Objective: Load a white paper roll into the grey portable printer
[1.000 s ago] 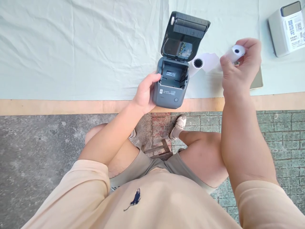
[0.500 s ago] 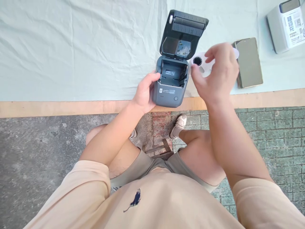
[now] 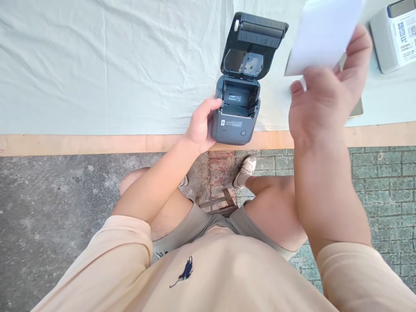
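Lifting white paper (image 3: 325,37) higher than a moment ago, right hand (image 3: 321,104) pinched shut; left hand (image 3: 201,123) still gripping open label printer (image 3: 237,112) on tabletop (image 3: 97,145).

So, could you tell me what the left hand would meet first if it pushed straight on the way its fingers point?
The left hand already touches the printer; its side comes first.

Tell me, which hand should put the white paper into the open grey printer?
Probably the right hand: it already holds the white paper, raised beside the small grey printer with its open lid. The left hand is steadying the printer's side.
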Available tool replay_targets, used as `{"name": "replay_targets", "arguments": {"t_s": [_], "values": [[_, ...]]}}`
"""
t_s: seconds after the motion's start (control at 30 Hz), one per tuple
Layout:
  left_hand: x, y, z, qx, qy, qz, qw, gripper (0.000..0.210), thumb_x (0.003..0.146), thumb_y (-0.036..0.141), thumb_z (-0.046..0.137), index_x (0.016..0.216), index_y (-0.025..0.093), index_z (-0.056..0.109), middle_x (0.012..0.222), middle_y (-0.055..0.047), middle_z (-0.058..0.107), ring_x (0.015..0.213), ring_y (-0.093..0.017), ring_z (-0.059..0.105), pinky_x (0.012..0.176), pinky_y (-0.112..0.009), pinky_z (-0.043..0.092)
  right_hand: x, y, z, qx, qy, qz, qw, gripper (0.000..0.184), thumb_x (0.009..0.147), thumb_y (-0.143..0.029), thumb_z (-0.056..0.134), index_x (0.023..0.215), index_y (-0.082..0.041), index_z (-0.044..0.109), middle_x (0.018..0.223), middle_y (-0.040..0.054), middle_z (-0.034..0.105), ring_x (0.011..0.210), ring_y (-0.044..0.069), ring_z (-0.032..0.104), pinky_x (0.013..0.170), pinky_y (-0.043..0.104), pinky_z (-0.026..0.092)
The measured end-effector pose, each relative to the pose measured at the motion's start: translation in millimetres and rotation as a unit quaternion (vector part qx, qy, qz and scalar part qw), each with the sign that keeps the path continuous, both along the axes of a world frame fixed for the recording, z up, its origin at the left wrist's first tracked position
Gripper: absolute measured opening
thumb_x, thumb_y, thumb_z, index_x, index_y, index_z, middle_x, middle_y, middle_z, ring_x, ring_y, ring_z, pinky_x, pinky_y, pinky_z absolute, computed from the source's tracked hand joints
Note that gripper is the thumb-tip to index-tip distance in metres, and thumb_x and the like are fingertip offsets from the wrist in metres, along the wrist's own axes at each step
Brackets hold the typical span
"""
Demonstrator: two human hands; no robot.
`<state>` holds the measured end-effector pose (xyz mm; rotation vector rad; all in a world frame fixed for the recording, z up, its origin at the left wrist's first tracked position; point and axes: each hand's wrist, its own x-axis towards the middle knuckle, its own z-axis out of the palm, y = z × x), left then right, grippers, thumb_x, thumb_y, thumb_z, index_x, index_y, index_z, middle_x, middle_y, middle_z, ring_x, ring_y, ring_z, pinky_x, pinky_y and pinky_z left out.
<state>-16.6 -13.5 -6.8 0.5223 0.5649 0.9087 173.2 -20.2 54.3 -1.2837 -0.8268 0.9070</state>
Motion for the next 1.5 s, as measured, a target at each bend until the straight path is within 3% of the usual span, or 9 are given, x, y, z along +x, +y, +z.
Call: {"name": "replay_targets", "arguments": {"t_s": [0.1, 0.23, 0.47, 0.63, 0.8, 0.93, 1.13, 1.33, 1.5], "values": [[0.6, -0.3, 1.9, 0.007, 0.002, 0.001, 1.000, 0.026, 0.089, 0.036, 0.045, 0.088, 0.017, 0.062, 0.089, -0.003, 0.075, 0.119, -0.023, 0.069, 0.098, -0.037, 0.060, 5.3, -5.1, 1.6, -0.028, 0.250, 0.013, 0.968, 0.036, 0.062, -0.013, 0.053, 0.095, -0.028, 0.049, 0.097, -0.0011, 0.062, 0.093, 0.017, 0.061, 0.073, 0.033, 0.051], [1.1, -0.4, 2.5, 0.018, -0.002, -0.001, 1.000, 0.027, 0.089, 0.037, 0.043, 0.091, 0.017, 0.062, 0.089, -0.004, 0.075, 0.122, -0.024, 0.068, 0.099, -0.037, 0.059, 4.9, -7.1, -5.2, -0.048, 0.351, 0.035, 0.935, 0.030, 0.066, -0.016, 0.062, 0.089, -0.031, 0.050, 0.094, -0.0028, 0.065, 0.100, 0.019, 0.061, 0.081, 0.038, 0.057], [0.1, -1.2, 1.2, 0.020, -0.001, -0.005, 1.000, 0.029, 0.091, 0.039, 0.043, 0.093, 0.017, 0.062, 0.093, -0.005, 0.076, 0.123, -0.025, 0.067, 0.100, -0.038, 0.058, -1.6, -4.0, -15.4, -0.021, 0.285, 0.026, 0.958, 0.039, 0.069, -0.013, 0.072, 0.091, -0.035, 0.048, 0.099, -0.0101, 0.065, 0.106, 0.016, 0.064, 0.085, 0.035, 0.061], [0.5, -1.2, 1.0, 0.025, -0.001, -0.004, 1.000, 0.030, 0.090, 0.040, 0.044, 0.094, 0.016, 0.062, 0.096, -0.006, 0.075, 0.124, -0.026, 0.066, 0.101, -0.038, 0.058, 13.5, -0.2, -27.5, -0.011, 0.233, 0.009, 0.972, 0.021, 0.079, -0.027, 0.070, 0.090, -0.033, 0.053, 0.109, -0.0086, 0.068, 0.124, 0.014, 0.058, 0.099, 0.037, 0.058], [1.8, -1.0, 2.2, 0.013, 0.012, 0.003, 1.000, 0.030, 0.089, 0.041, 0.047, 0.094, 0.016, 0.063, 0.096, -0.006, 0.074, 0.126, -0.027, 0.065, 0.100, -0.040, 0.058, 22.7, 3.4, -42.4, -0.040, 0.135, 0.042, 0.989, 0.035, 0.066, -0.043, 0.077, 0.092, -0.035, 0.055, 0.122, -0.0066, 0.067, 0.136, 0.022, 0.050, 0.101, 0.049, 0.055], [1.7, -0.8, 2.8, 0.012, 0.017, 0.004, 1.000, 0.029, 0.088, 0.039, 0.047, 0.093, 0.017, 0.064, 0.093, -0.005, 0.074, 0.125, -0.026, 0.066, 0.101, -0.039, 0.058, 20.7, 1.5, -44.0, -0.060, 0.100, 0.032, 0.993, 0.048, 0.064, -0.052, 0.076, 0.103, -0.039, 0.053, 0.129, -0.0070, 0.065, 0.135, 0.023, 0.050, 0.099, 0.050, 0.054], [1.8, -0.9, 2.7, 0.025, 0.015, 0.003, 1.000, 0.026, 0.088, 0.039, 0.046, 0.087, 0.018, 0.062, 0.089, -0.004, 0.074, 0.124, -0.024, 0.066, 0.102, -0.036, 0.057, 29.4, 2.6, -48.6, -0.094, 0.085, 0.104, 0.986, 0.035, 0.069, -0.043, 0.061, 0.101, -0.032, 0.050, 0.129, -0.0009, 0.063, 0.135, 0.023, 0.052, 0.097, 0.047, 0.055], [2.5, -1.3, 3.5, 0.021, 0.014, 0.008, 1.000, 0.025, 0.088, 0.039, 0.046, 0.083, 0.018, 0.060, 0.087, -0.004, 0.074, 0.122, -0.025, 0.067, 0.101, -0.038, 0.058, 16.7, 2.8, -41.7, -0.081, 0.109, 0.069, 0.988, 0.053, 0.066, -0.045, 0.072, 0.113, -0.040, 0.047, 0.125, -0.0067, 0.064, 0.117, 0.019, 0.063, 0.099, 0.040, 0.053], [2.0, -1.5, 3.0, 0.020, 0.004, 0.004, 1.000, 0.023, 0.087, 0.038, 0.047, 0.084, 0.019, 0.060, 0.087, -0.004, 0.074, 0.123, -0.024, 0.067, 0.102, -0.037, 0.058, 9.8, -0.7, -36.8, -0.071, 0.093, 0.043, 0.992, 0.050, 0.063, -0.047, 0.077, 0.106, -0.041, 0.051, 0.118, -0.0091, 0.066, 0.114, 0.020, 0.062, 0.100, 0.040, 0.053]]}}
